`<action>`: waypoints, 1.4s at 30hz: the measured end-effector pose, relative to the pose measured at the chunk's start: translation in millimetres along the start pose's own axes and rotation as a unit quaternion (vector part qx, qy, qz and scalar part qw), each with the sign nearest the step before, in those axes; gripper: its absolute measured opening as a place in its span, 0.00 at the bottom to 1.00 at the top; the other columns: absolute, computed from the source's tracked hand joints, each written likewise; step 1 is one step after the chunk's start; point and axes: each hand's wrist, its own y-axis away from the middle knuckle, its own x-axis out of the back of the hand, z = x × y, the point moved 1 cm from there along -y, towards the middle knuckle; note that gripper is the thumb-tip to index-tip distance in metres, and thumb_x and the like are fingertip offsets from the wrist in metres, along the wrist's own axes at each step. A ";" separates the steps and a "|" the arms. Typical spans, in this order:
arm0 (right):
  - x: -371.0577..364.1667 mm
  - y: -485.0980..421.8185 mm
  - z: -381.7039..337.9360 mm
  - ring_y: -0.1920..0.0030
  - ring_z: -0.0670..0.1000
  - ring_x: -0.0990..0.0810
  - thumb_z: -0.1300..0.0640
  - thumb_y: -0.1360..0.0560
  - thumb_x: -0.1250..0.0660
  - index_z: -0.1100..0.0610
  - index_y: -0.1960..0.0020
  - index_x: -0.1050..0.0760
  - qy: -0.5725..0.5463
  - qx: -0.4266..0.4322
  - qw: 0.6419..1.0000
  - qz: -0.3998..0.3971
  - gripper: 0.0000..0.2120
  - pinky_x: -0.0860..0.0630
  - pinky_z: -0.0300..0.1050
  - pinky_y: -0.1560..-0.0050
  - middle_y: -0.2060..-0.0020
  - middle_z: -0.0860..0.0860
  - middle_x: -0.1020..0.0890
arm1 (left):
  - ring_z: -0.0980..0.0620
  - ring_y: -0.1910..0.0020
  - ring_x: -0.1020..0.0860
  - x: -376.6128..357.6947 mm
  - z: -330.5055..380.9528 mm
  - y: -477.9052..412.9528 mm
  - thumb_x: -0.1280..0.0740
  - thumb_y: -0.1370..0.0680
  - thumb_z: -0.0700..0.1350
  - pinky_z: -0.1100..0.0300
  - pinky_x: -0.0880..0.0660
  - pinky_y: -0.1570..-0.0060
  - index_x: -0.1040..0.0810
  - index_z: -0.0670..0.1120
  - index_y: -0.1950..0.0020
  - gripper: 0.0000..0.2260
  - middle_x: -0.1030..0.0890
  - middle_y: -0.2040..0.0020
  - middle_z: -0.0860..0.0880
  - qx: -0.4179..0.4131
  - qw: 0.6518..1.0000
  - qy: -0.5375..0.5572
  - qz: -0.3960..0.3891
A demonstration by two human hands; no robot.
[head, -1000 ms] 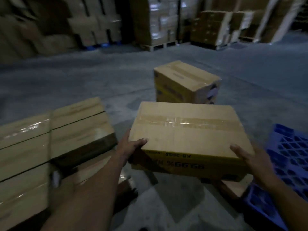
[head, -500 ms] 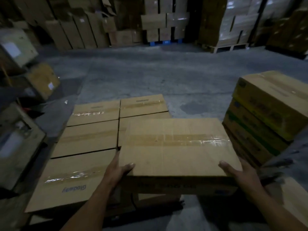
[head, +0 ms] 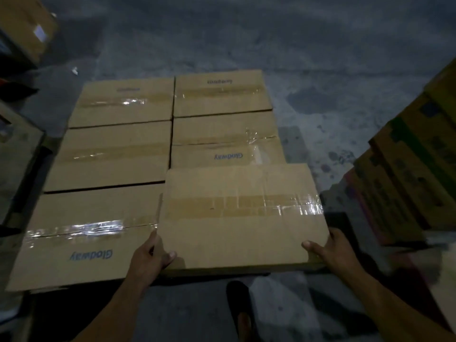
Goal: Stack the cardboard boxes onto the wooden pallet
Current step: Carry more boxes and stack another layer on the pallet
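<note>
Dim warehouse, mottled concrete floor (head: 308, 58), poor light.

- Position: both your hands carry one taped cardboard box (head: 241, 213) at the near right corner of the layer. Its far edge overlaps the box behind it (head: 225, 139). Cannot tell whether it has touched down.
- Hands: your left hand (head: 150, 257) grips the near left corner, thumb on top. Your right hand (head: 330, 253) grips the near right corner the same way. Fingers underneath are hidden.
- Wooden pallet: hidden under the layer.

Risks, as I judge them:
- Your left hand sits against the neighbouring box (head: 81, 238). Lower the load straight down and those fingers could get pinched in the seam.
- The carried box reaches further right than the one behind it. Set it so and it may overhang and unsettle the next tier.
- Your foot (head: 240, 312) is just below the near edge. A slip drops the box onto it.

Count:
- Laid boxes: five, three left, two right.
- Carried: one.
- Printed cartons (head: 407, 181) stacked at right: several, number unclear.
- Loose carton (head: 24, 25) far left: one.
</note>
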 end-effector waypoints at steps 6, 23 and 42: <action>-29.1 -37.5 -38.3 0.39 0.60 0.22 0.43 0.39 0.17 0.58 0.28 0.32 0.053 -0.033 0.998 -0.002 0.46 0.23 0.59 0.39 0.37 0.56 0.22 | 0.44 0.37 0.24 -12.0 -20.7 -48.6 0.24 0.28 0.33 0.46 0.28 0.33 0.38 0.43 0.21 0.39 0.26 0.34 0.44 0.062 0.998 -0.014 0.027; -75.2 -58.0 -18.8 0.30 0.65 0.30 0.54 0.29 0.22 0.60 0.22 0.41 0.109 -0.083 0.990 0.021 0.43 0.33 0.60 0.31 0.28 0.62 0.29 | 0.40 0.52 0.23 -45.5 -70.0 -83.2 0.20 0.32 0.39 0.55 0.29 0.51 0.32 0.44 0.24 0.39 0.27 0.56 0.40 0.022 0.974 -0.193 0.116; -20.9 45.0 -60.3 0.30 0.64 0.31 0.42 0.24 0.30 0.59 0.22 0.44 0.252 0.066 0.963 0.074 0.40 0.30 0.62 0.32 0.26 0.61 0.34 | 0.34 0.34 0.28 -44.6 8.1 20.2 0.29 0.22 0.46 0.48 0.30 0.37 0.33 0.41 0.23 0.28 0.27 0.34 0.33 -0.137 0.946 -0.274 0.109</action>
